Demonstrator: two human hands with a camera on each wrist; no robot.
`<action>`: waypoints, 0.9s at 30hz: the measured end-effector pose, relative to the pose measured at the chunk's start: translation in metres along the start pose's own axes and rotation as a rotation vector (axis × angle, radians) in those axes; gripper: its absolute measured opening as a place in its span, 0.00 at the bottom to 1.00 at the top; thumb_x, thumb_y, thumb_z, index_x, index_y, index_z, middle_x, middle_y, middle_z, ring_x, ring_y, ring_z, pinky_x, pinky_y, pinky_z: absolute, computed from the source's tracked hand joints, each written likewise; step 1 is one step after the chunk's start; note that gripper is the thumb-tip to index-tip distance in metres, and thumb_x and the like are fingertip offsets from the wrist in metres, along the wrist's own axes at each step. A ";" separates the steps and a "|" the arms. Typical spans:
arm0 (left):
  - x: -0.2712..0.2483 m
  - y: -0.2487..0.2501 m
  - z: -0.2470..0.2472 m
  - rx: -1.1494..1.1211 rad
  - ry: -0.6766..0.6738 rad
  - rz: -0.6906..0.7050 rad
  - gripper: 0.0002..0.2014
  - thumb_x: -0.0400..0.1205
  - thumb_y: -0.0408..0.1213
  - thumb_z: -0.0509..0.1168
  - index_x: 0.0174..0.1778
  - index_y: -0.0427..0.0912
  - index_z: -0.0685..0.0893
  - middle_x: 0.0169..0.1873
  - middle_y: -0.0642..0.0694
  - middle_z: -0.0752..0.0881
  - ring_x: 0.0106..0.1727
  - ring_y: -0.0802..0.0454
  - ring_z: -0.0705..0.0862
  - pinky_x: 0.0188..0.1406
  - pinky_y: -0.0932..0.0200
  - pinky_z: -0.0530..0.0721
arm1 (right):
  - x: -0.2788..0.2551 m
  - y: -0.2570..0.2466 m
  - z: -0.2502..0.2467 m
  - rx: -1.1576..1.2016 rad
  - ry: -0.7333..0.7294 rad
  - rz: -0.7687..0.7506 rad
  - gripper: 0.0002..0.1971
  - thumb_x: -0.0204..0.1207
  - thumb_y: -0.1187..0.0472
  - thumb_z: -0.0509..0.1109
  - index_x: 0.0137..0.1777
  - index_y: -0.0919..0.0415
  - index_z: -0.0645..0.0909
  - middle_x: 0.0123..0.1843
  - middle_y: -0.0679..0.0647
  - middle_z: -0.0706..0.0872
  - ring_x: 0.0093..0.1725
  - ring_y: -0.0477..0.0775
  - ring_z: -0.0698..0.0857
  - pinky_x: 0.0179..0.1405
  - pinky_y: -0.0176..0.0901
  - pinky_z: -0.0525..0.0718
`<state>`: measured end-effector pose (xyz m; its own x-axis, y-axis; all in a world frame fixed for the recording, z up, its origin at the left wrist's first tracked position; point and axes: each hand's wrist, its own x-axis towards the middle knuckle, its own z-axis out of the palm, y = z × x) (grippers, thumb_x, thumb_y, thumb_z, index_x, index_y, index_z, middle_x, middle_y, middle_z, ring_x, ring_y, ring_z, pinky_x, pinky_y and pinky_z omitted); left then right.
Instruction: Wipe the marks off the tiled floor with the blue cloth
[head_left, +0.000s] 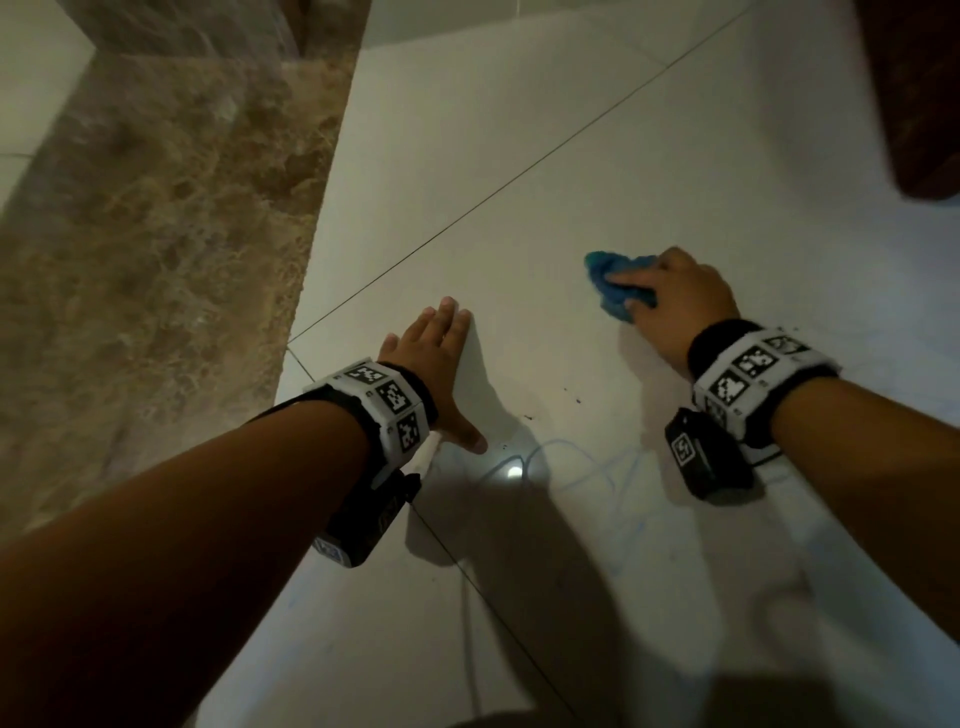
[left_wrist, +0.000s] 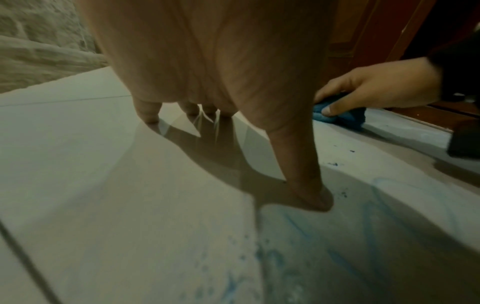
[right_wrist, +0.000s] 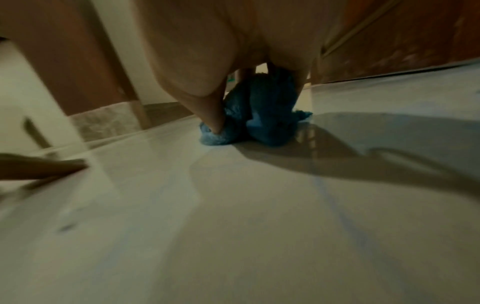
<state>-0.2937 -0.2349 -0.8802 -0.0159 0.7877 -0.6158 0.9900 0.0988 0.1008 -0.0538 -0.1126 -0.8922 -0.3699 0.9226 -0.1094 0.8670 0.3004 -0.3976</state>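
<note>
My right hand (head_left: 670, 296) grips a bunched blue cloth (head_left: 608, 280) and holds it down on the pale tiled floor (head_left: 519, 156) at the right; the right wrist view shows the fingers curled over the cloth (right_wrist: 262, 115). My left hand (head_left: 441, 358) lies flat on the tile to the left, fingers straight, thumb spread toward faint blue scribbled marks (head_left: 582, 467). The left wrist view shows these marks (left_wrist: 324, 246) just beside the thumb, with the cloth (left_wrist: 342, 117) further off. Small dark specks (head_left: 530, 415) dot the tile between the hands.
A brown marble strip (head_left: 171, 234) borders the tiles on the left. Dark wooden furniture (head_left: 914, 93) stands at the far right, close behind the cloth. Grout lines (head_left: 467, 218) cross the floor. My own shadow covers the near tiles.
</note>
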 end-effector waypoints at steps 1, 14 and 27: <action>0.000 0.001 -0.001 0.002 -0.008 -0.003 0.73 0.59 0.65 0.79 0.82 0.45 0.30 0.83 0.47 0.31 0.84 0.46 0.37 0.83 0.39 0.48 | -0.005 -0.003 0.003 0.000 -0.005 0.002 0.16 0.79 0.58 0.66 0.65 0.48 0.81 0.64 0.59 0.76 0.63 0.66 0.76 0.68 0.42 0.69; -0.005 0.031 0.005 0.019 -0.010 0.147 0.70 0.63 0.69 0.73 0.82 0.43 0.29 0.83 0.46 0.30 0.84 0.46 0.36 0.84 0.42 0.44 | -0.012 -0.009 0.003 -0.015 -0.050 0.034 0.16 0.80 0.55 0.65 0.67 0.47 0.79 0.64 0.59 0.74 0.61 0.65 0.76 0.64 0.44 0.71; -0.001 0.031 0.005 0.020 0.004 0.117 0.71 0.61 0.67 0.76 0.83 0.45 0.30 0.83 0.48 0.31 0.85 0.47 0.37 0.82 0.41 0.44 | -0.010 -0.002 0.003 -0.040 -0.039 -0.006 0.18 0.79 0.57 0.65 0.68 0.48 0.78 0.66 0.58 0.74 0.64 0.65 0.75 0.66 0.44 0.71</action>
<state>-0.2622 -0.2357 -0.8805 0.0998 0.7956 -0.5976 0.9877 -0.0065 0.1563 -0.0532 -0.1229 -0.8934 -0.3868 0.9109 -0.1433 0.8773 0.3156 -0.3616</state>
